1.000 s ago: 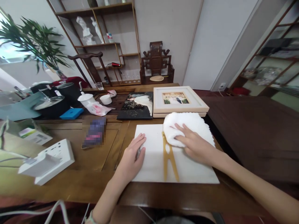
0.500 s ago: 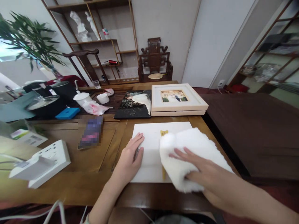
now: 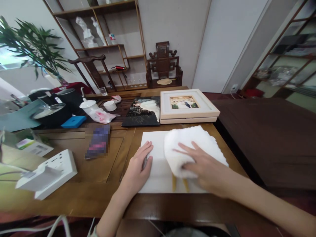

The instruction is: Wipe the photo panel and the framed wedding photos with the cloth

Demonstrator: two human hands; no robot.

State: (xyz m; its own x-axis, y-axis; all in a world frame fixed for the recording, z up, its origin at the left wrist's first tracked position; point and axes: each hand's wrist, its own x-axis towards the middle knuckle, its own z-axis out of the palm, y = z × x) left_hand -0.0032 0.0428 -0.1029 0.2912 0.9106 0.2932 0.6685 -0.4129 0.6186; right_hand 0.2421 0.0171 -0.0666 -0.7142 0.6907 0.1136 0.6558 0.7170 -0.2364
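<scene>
Moved farther off: 1 white cloth | right grip splayed atop | left grip unclenched on 1 board

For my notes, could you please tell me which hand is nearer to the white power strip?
Left. The left hand rests right of the power strip, at the left edge of the white board; the right hand is farther right, on the cloth.

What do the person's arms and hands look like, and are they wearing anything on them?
The left hand and right hand have slim fingers and wear no gloves. No sleeves show on the forearms. Near the bottom edge, a pale band goes around the left arm; it's cut off, so I can't tell exactly what it is.
</scene>
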